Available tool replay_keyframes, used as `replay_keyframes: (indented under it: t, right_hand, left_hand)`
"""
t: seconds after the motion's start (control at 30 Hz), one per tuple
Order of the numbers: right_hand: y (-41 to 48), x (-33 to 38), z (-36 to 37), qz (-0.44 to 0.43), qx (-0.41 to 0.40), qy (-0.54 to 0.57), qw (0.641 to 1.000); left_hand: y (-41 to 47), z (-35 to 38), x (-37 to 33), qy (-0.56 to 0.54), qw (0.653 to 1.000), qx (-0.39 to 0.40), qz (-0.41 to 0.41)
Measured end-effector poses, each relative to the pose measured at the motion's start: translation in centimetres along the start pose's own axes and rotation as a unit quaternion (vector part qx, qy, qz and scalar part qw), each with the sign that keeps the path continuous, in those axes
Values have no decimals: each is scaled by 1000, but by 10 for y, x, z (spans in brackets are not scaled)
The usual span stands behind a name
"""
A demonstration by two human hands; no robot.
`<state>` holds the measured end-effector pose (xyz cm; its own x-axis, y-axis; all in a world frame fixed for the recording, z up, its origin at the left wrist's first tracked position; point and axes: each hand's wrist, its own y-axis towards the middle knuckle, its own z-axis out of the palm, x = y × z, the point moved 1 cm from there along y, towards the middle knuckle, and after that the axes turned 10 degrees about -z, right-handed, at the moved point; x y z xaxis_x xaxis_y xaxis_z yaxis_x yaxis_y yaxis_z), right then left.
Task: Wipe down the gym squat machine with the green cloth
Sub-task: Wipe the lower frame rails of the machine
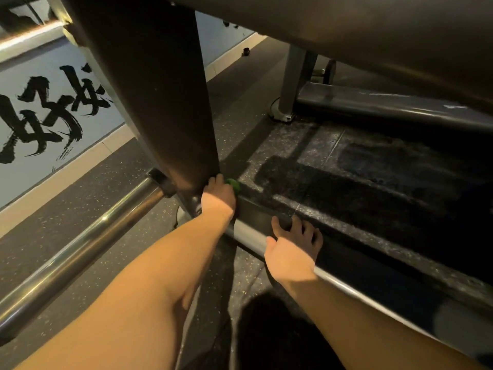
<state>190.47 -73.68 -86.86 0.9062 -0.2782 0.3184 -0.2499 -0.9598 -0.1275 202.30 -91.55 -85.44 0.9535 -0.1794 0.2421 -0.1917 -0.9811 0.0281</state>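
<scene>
A chrome rail [80,244] slants in from the left to the foot of the dark upright post [160,102] of the squat machine [346,36]. There the left hand [217,197] pushes the green cloth [234,186] into the corner where the post meets the base. Its fingers close on the cloth, and only a small bunch shows past the knuckles. To the right, apart from it, the right hand [293,245] lies on the lower frame rail [248,237] with fingers spread, holding nothing, seemingly as a brace.

This joint probably traps dust. The cloth is best worked firmly round the post's foot, then drawn along the rail toward the bracing hand, which would need to lift clear.

As for writing, large black brush characters [45,116] cover the pale wall panel at far left. The post and the frame edge crop them, so I cannot read them surely. No brand or label shows on the machine.
</scene>
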Motion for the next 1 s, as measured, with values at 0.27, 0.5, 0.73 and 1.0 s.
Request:
replay_keyframes:
  t: [0.27, 0.5, 0.73, 1.0]
  right_hand:
    - [0, -5, 8, -17, 7, -1, 1000]
    - [3, -5, 9, -14, 9, -5, 1000]
    - [0, -5, 8, -20, -5, -19, 1000]
    - [2, -7, 7, -18, 24, -17, 999]
  left_hand:
    - [-82, 5, 2, -119, 992, 33, -16]
    - [-103, 21, 8, -289, 954, -33, -71]
    - [-75, 18, 15, -340, 915, -39, -214]
    - [-138, 31, -33, -451, 847, -10, -282]
